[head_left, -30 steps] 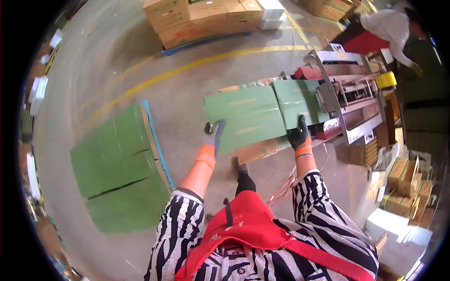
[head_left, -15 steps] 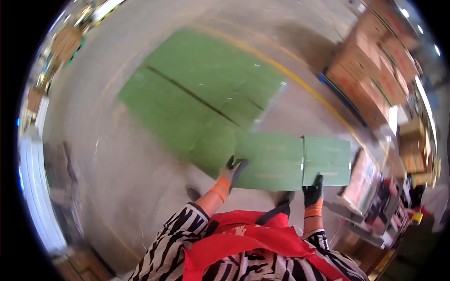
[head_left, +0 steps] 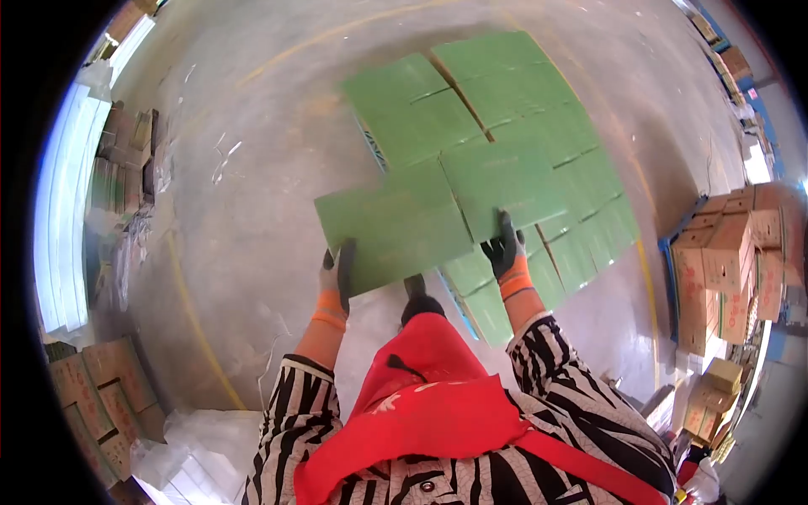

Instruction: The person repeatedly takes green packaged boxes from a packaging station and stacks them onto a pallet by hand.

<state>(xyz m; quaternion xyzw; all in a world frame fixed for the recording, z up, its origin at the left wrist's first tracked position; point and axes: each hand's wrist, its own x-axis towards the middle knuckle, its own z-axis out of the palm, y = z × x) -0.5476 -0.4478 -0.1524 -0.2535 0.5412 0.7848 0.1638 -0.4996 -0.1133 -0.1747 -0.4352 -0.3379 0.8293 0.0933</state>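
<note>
A flat green cardboard sheet [head_left: 391, 227], with a crease or slot across its middle, spans the space between my hands. My left hand [head_left: 338, 271], in a dark grey glove with an orange cuff, grips its near left corner. At the near edge, right of the crease, my right hand [head_left: 505, 246] holds it in a matching glove, fingers partly under the sheet. Beyond and partly beneath it lies a broad layer of green cardboard [head_left: 581, 139] with dark seams. Blue pallet edges [head_left: 459, 307] show at its side. The held sheet overlaps this layer, and I cannot tell whether they touch.
Brown cartons [head_left: 720, 261] are stacked on a blue pallet at the right. More brown cartons [head_left: 109, 404] stand at the lower left, beside clear plastic wrap [head_left: 189, 454]. Long white panels [head_left: 67, 210] line the left edge. Yellow lines [head_left: 198, 324] mark the concrete floor.
My view and body have turned to the right. The green sheet, held in both hands throughout, has swung left relative to the green layer and now overlaps its near left part.
</note>
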